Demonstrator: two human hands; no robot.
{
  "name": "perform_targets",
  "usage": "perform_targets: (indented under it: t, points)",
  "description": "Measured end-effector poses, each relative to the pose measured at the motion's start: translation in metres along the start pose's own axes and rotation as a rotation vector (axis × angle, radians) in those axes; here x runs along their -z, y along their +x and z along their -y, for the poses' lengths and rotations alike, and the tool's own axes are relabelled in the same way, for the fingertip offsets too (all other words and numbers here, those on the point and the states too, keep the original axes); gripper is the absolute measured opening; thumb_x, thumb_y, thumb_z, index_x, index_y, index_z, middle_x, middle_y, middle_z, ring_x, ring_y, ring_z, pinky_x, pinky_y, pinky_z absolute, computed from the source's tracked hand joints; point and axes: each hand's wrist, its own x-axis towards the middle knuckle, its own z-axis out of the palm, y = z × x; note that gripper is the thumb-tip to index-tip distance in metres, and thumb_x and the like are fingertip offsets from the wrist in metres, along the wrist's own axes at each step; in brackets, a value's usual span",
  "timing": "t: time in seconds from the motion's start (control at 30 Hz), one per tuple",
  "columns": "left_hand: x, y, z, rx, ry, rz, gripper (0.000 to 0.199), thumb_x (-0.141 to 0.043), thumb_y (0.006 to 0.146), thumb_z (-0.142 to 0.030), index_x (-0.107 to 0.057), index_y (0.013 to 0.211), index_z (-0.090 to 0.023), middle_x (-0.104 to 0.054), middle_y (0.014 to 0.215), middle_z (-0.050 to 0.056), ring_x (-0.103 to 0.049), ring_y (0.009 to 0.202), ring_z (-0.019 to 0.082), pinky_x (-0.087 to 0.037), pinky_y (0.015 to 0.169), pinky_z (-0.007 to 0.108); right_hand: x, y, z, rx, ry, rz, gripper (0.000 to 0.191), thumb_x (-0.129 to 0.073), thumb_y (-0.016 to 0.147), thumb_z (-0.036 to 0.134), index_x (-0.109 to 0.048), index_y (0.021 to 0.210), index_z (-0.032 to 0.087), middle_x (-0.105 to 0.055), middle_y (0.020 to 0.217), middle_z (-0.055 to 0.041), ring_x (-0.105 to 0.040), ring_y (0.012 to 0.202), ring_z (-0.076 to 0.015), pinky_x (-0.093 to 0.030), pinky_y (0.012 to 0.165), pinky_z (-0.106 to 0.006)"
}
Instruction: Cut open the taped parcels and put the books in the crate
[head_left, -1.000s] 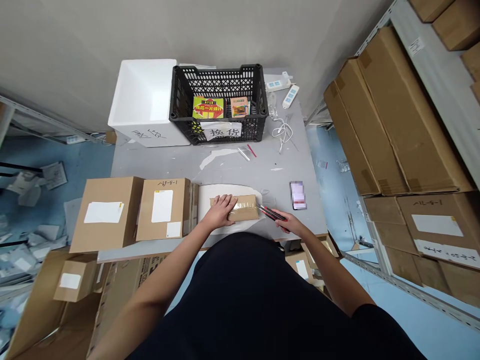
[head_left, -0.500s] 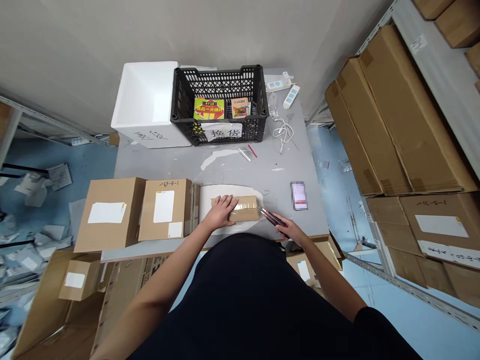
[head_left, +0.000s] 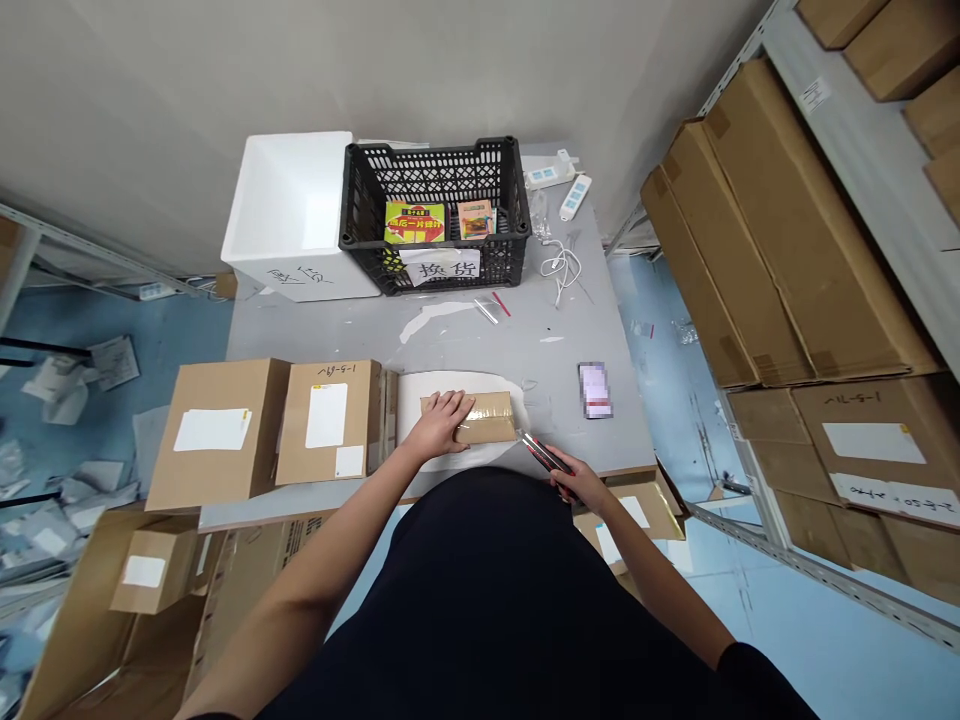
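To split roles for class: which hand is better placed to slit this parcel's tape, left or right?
The right, probably: the right hand grips the utility knife, its tip near the parcel, while the left hand lies flat on top.

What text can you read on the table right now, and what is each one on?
"换货" on the paper sign tied to the black crate.
Handwritten Chinese on the foam box: too rough to read.
Yellow packet: Chinese title, too small to read.
Marker on the carton: perhaps "1-5-69", unsure.
Card: pixelated, unreadable.
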Motion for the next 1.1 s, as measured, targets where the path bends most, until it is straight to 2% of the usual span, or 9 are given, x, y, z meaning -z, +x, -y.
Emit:
perform_targets:
  t: [0.13,0.23,0.3,0.4,0.53,0.67,0.83,1.0,1.1]
  points:
    - [0.001,0.000,-0.001,0.028,-0.001,-0.009,0.099,-0.072,0.067,-0.053,-0.028,0.149,-0.019,-0.033,0.150,0.019,-0.028,0.138,0.036,-0.016,0.113,0.053,-0.003,0.002,-0.003,0.050,0.067,-0.081,0.076,-0.067,0.076,0.043,-0.038,0.146,0.028,-0.062,0.072,0.0037,-0.049,0.044,-0.0079,-0.035,0.035,-0.018]
    - [0.001,0.001,-0.002,0.074,-0.004,-0.030,0.100,-0.071,0.067,-0.057,-0.028,0.149,-0.019,-0.034,0.149,0.020,-0.030,0.137,0.037,-0.019,0.111,0.053,-0.014,0.013,-0.005,0.146,0.221,-0.265,0.080,-0.066,0.077,0.048,-0.032,0.147,0.029,-0.064,0.079,0.0021,-0.056,0.050,-0.0102,-0.046,0.042,-0.022]
    - [0.001,0.001,-0.004,0.094,-0.007,-0.047,0.101,-0.070,0.067,-0.060,-0.028,0.149,-0.019,-0.035,0.149,0.021,-0.031,0.136,0.037,-0.021,0.110,0.052,-0.024,0.024,-0.003,0.180,0.313,-0.313,0.077,-0.067,0.077,0.050,-0.035,0.143,0.027,-0.066,0.084,-0.0007,-0.064,0.063,-0.0146,-0.055,0.055,-0.028]
    - [-0.001,-0.002,-0.007,0.114,-0.013,-0.074,0.101,-0.070,0.067,-0.063,-0.027,0.149,-0.020,-0.034,0.149,0.021,-0.032,0.135,0.037,-0.021,0.110,0.051,-0.041,0.042,0.006,0.202,0.412,-0.282,0.058,-0.069,0.076,0.052,-0.050,0.122,0.022,-0.068,0.097,-0.0076,-0.069,0.089,-0.0221,-0.058,0.074,-0.037]
    - [-0.005,-0.005,-0.011,0.136,-0.030,-0.097,0.102,-0.069,0.067,-0.065,-0.030,0.148,-0.016,-0.035,0.147,0.023,-0.032,0.135,0.038,-0.023,0.109,0.051,-0.061,0.063,0.024,0.224,0.518,-0.249,0.048,-0.071,0.075,0.053,-0.052,0.108,0.024,-0.067,0.109,-0.0098,-0.065,0.107,-0.0266,-0.057,0.084,-0.045]
    - [-0.008,-0.011,-0.014,0.220,-0.101,-0.144,0.096,-0.068,0.069,-0.066,-0.033,0.146,-0.020,-0.039,0.143,0.021,-0.037,0.131,0.037,-0.031,0.105,0.050,-0.076,0.079,0.041,0.281,0.557,-0.284,0.049,-0.075,0.071,0.052,-0.054,0.108,0.026,-0.064,0.118,-0.0061,-0.064,0.110,-0.0255,-0.056,0.089,-0.046]
    - [-0.015,-0.018,-0.019,0.299,-0.277,-0.210,0.080,-0.061,0.079,-0.061,-0.036,0.144,-0.021,-0.044,0.136,0.017,-0.047,0.123,0.032,-0.040,0.102,0.044,-0.088,0.101,0.065,0.345,0.472,-0.243,0.049,-0.073,0.071,0.051,-0.054,0.111,0.028,-0.060,0.126,-0.0054,-0.062,0.113,-0.0233,-0.056,0.085,-0.039]
    - [-0.027,-0.026,-0.034,0.528,-0.388,-0.304,0.057,-0.051,0.089,-0.052,-0.045,0.138,-0.023,-0.044,0.135,0.014,-0.056,0.114,0.026,-0.048,0.095,0.039,-0.092,0.138,0.104,0.392,0.291,-0.147,0.048,-0.072,0.070,0.051,-0.056,0.107,0.025,-0.066,0.117,-0.0050,-0.063,0.108,-0.0205,-0.055,0.082,-0.032]
    - [-0.028,-0.034,-0.038,0.488,-0.414,-0.301,0.053,-0.050,0.091,-0.047,-0.044,0.139,-0.025,-0.049,0.131,0.011,-0.060,0.109,0.023,-0.050,0.093,0.035,-0.088,0.157,0.126,0.382,0.186,-0.096,0.046,-0.072,0.069,0.050,-0.058,0.103,0.023,-0.070,0.107,-0.0041,-0.066,0.098,-0.0198,-0.053,0.079,-0.030]
